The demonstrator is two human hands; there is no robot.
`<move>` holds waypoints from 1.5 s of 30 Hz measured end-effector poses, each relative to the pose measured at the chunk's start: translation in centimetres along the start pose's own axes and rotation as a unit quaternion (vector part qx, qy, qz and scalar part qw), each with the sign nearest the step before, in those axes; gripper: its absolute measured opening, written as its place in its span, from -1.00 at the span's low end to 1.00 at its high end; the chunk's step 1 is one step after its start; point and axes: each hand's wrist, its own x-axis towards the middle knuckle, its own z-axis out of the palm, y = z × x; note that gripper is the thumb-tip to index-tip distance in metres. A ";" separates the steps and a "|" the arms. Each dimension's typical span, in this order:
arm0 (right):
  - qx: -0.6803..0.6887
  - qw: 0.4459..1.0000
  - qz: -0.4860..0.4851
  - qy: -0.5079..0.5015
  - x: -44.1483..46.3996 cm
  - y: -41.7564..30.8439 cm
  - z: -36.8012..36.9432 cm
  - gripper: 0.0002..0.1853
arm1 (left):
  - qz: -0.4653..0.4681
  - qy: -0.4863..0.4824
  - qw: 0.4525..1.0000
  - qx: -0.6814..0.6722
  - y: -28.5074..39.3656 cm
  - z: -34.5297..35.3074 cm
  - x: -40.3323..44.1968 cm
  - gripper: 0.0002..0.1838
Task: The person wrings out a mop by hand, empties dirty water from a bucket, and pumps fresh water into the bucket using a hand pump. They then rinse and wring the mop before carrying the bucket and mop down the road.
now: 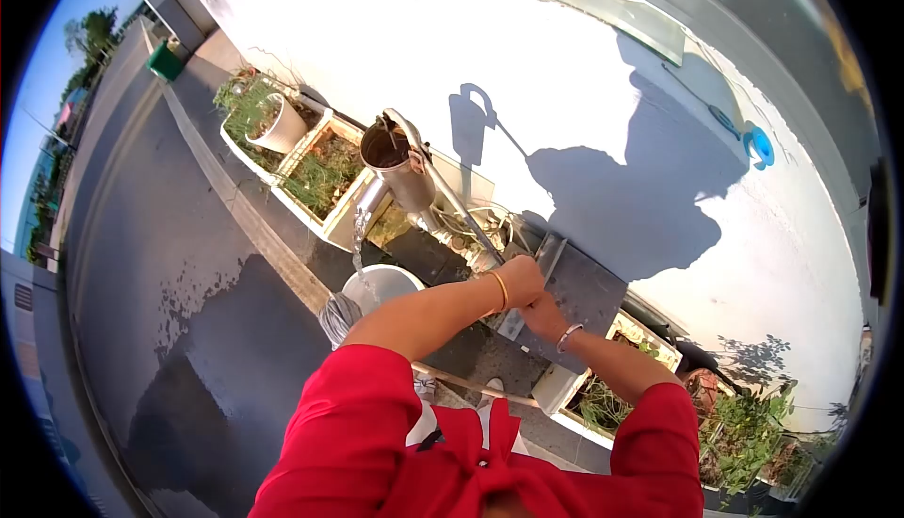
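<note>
Left grip and right grip clasping a pump handle; wet-patched paving to their left, white wall ahead, planters on either side.

Grey ground, wet at lower left, carries a pale bucket near the centre, planters left of centre and at lower right, a green bin at upper left

So it's a bright red fabric top with roomy sleeves ending around the elbows, plus a big floppy red fabric bow down the front. Thin gold-coloured bangle on the left wrist, silver-coloured bracelet on the right. Pale shoes down below, pretty tiny tbh.
</note>
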 end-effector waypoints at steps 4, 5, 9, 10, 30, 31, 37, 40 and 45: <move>-0.074 0.990 0.101 -0.070 -4.8 -9.1 -5.8 -0.71 | 0.057 0.092 0.994 -0.031 2.0 -5.5 -1.2 -0.87; -0.078 0.976 0.158 -0.129 -5.6 -13.0 -8.6 -0.71 | 0.071 0.091 0.990 -0.078 2.0 -8.7 -1.8 -0.88; -0.069 0.956 0.218 -0.183 -6.4 -23.1 -15.0 -0.68 | 0.115 0.147 0.942 -0.279 1.3 -17.7 -3.5 -0.88; -0.081 0.949 0.244 -0.183 -5.9 -23.1 -15.4 -0.67 | 0.119 0.141 0.942 -0.280 1.2 -17.8 -3.2 -0.88; -0.047 0.990 -0.123 -0.058 4.5 2.7 -7.2 -0.84 | -0.080 0.000 0.993 -0.087 -2.1 -2.1 5.5 -0.89; -0.020 0.989 -0.137 -0.044 4.9 3.0 -5.9 -0.85 | -0.085 -0.032 0.993 -0.075 -2.1 -0.6 5.3 -0.90; 0.041 0.994 -0.091 -0.037 3.3 4.3 -1.5 -0.83 | -0.066 -0.042 0.995 -0.055 -1.4 0.3 2.6 -0.89; 0.003 1.000 0.002 0.023 0.8 2.4 -0.4 -0.77 | -0.024 -0.016 0.999 -0.021 0.5 -0.6 1.4 -0.87; -0.047 0.995 0.048 -0.078 -5.0 -8.8 -7.5 -0.70 | 0.072 0.066 0.993 -0.066 2.3 -9.5 -2.4 -0.86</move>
